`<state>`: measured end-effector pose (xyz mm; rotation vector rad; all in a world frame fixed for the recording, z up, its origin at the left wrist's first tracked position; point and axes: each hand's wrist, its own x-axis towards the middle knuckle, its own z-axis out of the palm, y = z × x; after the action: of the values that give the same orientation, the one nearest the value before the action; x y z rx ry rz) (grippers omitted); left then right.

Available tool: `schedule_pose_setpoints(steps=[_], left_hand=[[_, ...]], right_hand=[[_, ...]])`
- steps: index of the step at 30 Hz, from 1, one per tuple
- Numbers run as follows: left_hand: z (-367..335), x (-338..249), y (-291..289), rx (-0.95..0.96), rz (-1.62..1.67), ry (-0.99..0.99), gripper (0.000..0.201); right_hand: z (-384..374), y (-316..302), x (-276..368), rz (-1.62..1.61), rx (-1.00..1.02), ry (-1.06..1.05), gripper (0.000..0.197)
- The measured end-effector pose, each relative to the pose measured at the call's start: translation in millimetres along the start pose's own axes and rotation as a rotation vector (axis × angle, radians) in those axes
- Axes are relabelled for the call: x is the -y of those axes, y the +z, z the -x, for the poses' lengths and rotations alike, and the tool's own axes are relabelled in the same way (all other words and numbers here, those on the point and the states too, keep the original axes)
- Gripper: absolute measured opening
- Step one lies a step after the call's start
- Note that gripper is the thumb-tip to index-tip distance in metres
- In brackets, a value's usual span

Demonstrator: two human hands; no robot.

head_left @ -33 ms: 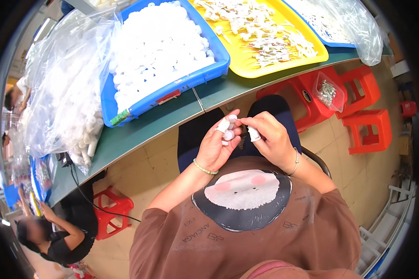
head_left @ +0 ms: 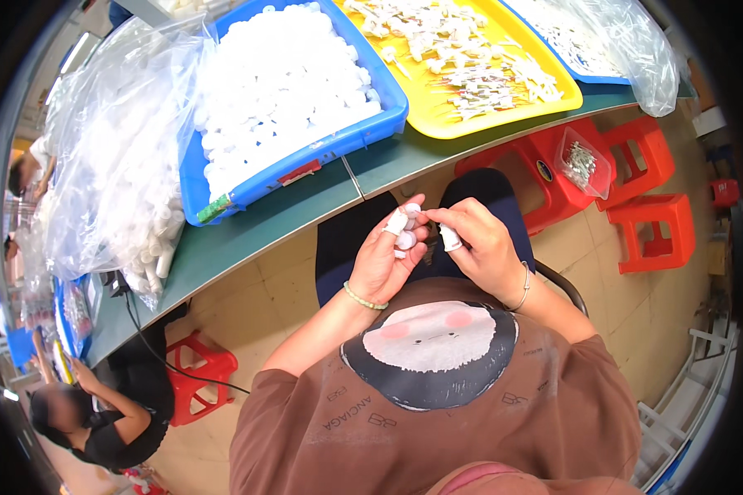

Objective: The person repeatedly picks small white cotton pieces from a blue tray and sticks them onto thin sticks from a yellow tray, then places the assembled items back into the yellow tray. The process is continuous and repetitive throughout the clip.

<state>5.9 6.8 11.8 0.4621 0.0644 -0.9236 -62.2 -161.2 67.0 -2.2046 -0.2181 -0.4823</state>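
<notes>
Head view: green desk [head_left: 223, 260] under blue bin [head_left: 338, 146], bin heaped with white pieces. Yellow tray [head_left: 446, 125] just right of bin, clear bag [head_left: 115, 157] against bin's left side. Desk's near edge runs on a slant, narrow strip of top between it and bin. Both hands off the desk, on bin's near side: left hand [head_left: 378, 262] palm up, half curled round small white caps [head_left: 405, 240]; right hand [head_left: 483, 239] fingers drawn together beside them, can't tell if gripping. Tiled floor [head_left: 276, 285] shows between desk edge and body, near side of bin; red stools [head_left: 654, 227] well right of bin.
</notes>
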Motion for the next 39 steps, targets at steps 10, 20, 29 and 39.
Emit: schedule_pose_setpoints(steps=[10,20,29,39], left_hand=[[-0.3,1.7,0.4,-0.091,-0.032,0.014,0.038],[-1.4,1.8,-1.9,-0.119,-0.041,0.012,0.035],[-1.9,2.3,0.5,-0.119,-0.097,0.01,0.036],[-2.8,1.1,-1.5,-0.077,-0.098,0.021,0.042]], right_hand=[[-2.0,-0.2,0.3,0.15,0.012,-0.038,0.036],[-1.2,-0.2,1.5,0.168,0.076,-0.071,0.039],[-3.8,-1.5,3.1,0.16,0.025,0.009,0.031],[-3.0,0.7,-7.0,0.017,0.013,0.04,0.02]])
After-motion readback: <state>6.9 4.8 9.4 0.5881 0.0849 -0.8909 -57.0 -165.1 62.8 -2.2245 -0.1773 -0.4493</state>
